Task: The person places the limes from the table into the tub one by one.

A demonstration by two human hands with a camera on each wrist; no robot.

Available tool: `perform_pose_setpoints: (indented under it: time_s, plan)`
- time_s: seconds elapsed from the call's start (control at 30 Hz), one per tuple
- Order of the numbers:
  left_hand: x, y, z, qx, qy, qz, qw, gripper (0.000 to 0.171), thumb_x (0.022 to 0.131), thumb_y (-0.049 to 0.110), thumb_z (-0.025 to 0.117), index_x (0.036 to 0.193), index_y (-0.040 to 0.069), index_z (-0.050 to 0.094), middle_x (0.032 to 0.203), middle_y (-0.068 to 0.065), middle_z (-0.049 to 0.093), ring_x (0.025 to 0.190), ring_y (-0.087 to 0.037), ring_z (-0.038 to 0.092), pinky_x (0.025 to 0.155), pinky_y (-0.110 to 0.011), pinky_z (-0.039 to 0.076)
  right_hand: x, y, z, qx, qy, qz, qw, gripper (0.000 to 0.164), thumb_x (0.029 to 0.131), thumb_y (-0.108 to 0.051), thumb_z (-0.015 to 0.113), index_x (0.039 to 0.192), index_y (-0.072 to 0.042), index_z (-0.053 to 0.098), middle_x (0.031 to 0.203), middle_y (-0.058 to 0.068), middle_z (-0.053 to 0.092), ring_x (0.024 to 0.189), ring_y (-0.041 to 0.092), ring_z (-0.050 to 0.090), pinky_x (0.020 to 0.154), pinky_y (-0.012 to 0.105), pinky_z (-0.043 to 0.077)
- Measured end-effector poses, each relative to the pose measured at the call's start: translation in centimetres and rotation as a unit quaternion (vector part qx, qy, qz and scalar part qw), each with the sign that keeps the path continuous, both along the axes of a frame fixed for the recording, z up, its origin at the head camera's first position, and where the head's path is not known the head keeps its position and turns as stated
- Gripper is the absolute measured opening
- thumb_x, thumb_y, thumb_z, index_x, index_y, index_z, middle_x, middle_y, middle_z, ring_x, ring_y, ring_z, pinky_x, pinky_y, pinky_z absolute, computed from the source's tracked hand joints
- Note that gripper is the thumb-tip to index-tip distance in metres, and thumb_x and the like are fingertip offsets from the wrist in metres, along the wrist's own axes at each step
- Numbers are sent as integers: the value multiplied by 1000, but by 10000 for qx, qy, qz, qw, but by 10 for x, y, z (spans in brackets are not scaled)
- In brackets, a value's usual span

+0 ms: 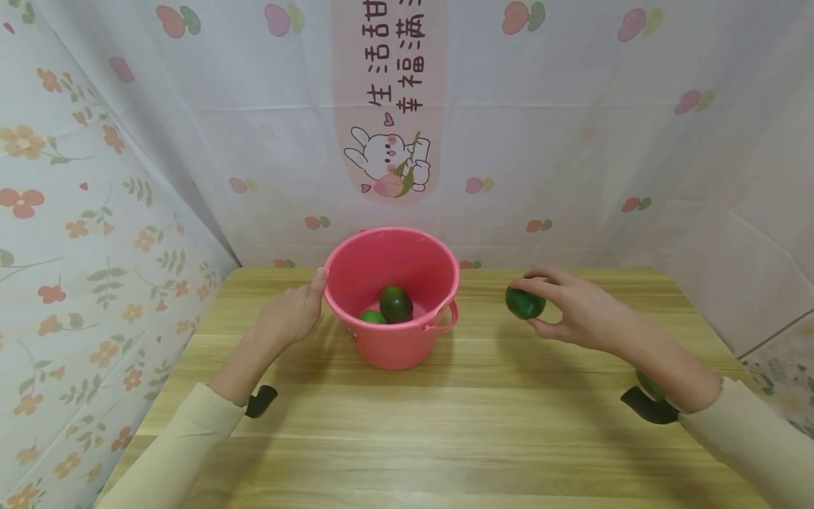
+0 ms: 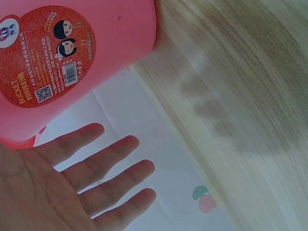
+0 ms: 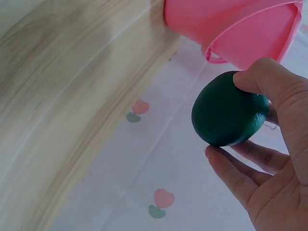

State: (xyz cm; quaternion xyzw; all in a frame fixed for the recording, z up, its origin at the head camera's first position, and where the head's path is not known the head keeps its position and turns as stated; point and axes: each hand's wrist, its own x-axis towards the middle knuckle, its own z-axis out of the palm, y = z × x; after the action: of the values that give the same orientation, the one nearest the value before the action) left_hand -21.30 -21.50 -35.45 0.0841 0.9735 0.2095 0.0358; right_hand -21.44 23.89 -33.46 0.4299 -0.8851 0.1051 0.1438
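green fruit (image 1: 525,302), one: right hand (image 1: 575,311) is pinching it between fingers and thumb above the surface (image 1: 407,438); bucket (image 1: 396,348) is standing at its nine o'clock. left hand (image 1: 291,311): fingers are lying straight, thumb is touching bucket's nine-o'clock side. inside: two more fruits (image 1: 396,305) are resting.

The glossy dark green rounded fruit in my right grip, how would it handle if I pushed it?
The glossy dark green rounded fruit would probably roll, given its nearly round outline. Its sheen hints at a somewhat slippery surface. It seems firm: the right grip makes no visible dent.
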Motion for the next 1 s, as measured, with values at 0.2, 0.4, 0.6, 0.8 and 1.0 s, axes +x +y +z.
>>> perform_pose_setpoints:
  time_s: [0.2, 0.4, 0.6, 0.8, 1.0]
  plan:
    - [1, 0, 0, 6, -40, 20, 10000, 83, 94, 59, -3, 114, 8, 60, 65, -7, 49, 72, -26, 54, 60, -41, 41, 0, -5, 4, -122, 174, 235, 9995, 53, 82, -43, 66, 125, -12, 57, 116, 7, 51, 88, 16, 57, 68, 31, 51]
    - [1, 0, -1, -50, 62, 66, 9999, 84, 94, 58, -3, 107, 8, 62, 68, -7, 53, 78, -27, 57, 66, -46, 43, 0, -12, 8, -224, 308, 341, 9987, 65, 87, -62, 39, 125, -12, 57, 117, 7, 51, 91, 17, 57, 69, 32, 52]
    - [1, 0, -1, -84, 64, 70, 9999, 84, 94, 58, -4, 106, 7, 63, 67, -6, 52, 78, -27, 57, 67, -47, 43, 0, -17, 11, -313, 311, 433, 9981, 64, 88, -61, 41, 126, -11, 56, 118, 7, 50, 92, 17, 56, 70, 32, 52]
    - [1, 0, 0, -95, 29, 76, 9999, 85, 94, 58, -4, 106, 7, 62, 68, -7, 52, 79, -27, 57, 69, -48, 43, -2, -22, 14, -411, 293, 578, 9971, 56, 81, -38, 70, 127, -11, 55, 119, 8, 49, 95, 18, 55, 72, 33, 51]
    - [0, 0, -1, -99, -35, 73, 9999, 86, 94, 58, -4, 115, 7, 61, 68, -7, 52, 79, -27, 57, 67, -48, 43, -2, -28, 18, -502, 397, 699, 9955, 55, 87, -49, 56, 127, -10, 55, 120, 9, 49, 96, 18, 55, 72, 33, 51]
